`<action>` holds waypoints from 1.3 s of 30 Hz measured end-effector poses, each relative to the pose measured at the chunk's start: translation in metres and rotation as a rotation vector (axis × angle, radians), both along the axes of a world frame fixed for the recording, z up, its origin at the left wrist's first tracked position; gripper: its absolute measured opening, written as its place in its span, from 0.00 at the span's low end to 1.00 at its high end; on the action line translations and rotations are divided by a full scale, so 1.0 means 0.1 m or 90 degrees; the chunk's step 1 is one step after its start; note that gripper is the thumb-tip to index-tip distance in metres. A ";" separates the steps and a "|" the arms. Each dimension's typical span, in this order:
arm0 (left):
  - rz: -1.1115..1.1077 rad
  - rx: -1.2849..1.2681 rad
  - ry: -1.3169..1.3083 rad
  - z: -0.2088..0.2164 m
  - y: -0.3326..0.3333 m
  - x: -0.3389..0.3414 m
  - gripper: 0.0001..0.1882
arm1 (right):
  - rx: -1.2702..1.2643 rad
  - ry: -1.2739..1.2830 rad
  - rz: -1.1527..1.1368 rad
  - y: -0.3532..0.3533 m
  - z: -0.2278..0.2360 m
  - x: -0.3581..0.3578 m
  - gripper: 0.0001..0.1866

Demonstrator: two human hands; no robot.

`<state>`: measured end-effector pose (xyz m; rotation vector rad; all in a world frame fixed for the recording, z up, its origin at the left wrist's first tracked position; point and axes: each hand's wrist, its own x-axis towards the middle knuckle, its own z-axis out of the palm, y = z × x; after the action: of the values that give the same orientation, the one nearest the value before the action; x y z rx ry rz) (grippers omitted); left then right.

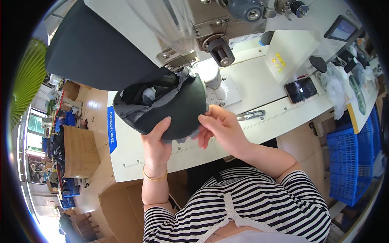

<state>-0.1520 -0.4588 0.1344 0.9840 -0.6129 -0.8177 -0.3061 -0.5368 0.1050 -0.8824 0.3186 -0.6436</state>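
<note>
A dark grey-black cap (pixel 174 111) is held under the sewing machine's needle area (pixel 184 72), its smooth curved brim toward me and its hollow inside facing up at the left. A pale tag-like piece (pixel 149 94) shows within the hollow. My left hand (pixel 157 141) grips the near edge, thumb on top and fingers hidden beneath. At the right edge, my right hand (pixel 223 129) pinches the brim between thumb and fingers. Where the cap meets the machine's foot, the contact is partly covered.
Thread snips (pixel 251 115) lie on the white machine table (pixel 194 150) right of my right hand. Further right are a phone (pixel 300 90) and a clear plastic bag (pixel 334 87). Blue crates (pixel 350 158) stand at the right, a cardboard box (pixel 81 152) at the left.
</note>
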 end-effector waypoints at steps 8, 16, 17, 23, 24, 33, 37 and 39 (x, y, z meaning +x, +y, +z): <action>-0.053 0.012 0.025 0.02 0.01 0.17 0.20 | -0.007 -0.005 0.027 0.07 0.06 0.07 0.12; -0.057 -0.014 0.029 -0.03 -0.03 0.17 0.19 | -0.015 -0.015 0.003 0.02 -0.01 0.11 0.12; -0.056 -0.011 0.029 -0.03 -0.02 0.15 0.19 | -0.029 -0.010 0.008 0.02 -0.01 0.09 0.12; -0.135 0.005 0.001 -0.11 0.04 0.22 0.22 | -0.045 -0.012 0.002 0.01 -0.01 0.04 0.12; -0.136 -0.003 -0.006 -0.12 0.03 0.22 0.22 | -0.050 -0.016 -0.004 -0.01 -0.02 0.04 0.13; -0.087 -0.021 0.010 -0.09 -0.15 0.11 0.22 | -0.075 -0.012 -0.033 -0.20 0.03 0.12 0.14; -0.102 -0.022 0.016 -0.09 -0.18 0.16 0.22 | -0.085 -0.003 -0.036 -0.26 0.06 0.16 0.14; -0.106 -0.038 0.013 -0.06 -0.21 0.12 0.22 | -0.091 -0.008 -0.046 -0.29 0.09 0.17 0.15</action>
<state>-0.1396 -0.4796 0.1284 0.8765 -0.7040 -0.9498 -0.2889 -0.5662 0.1139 -1.0060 0.2971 -0.7449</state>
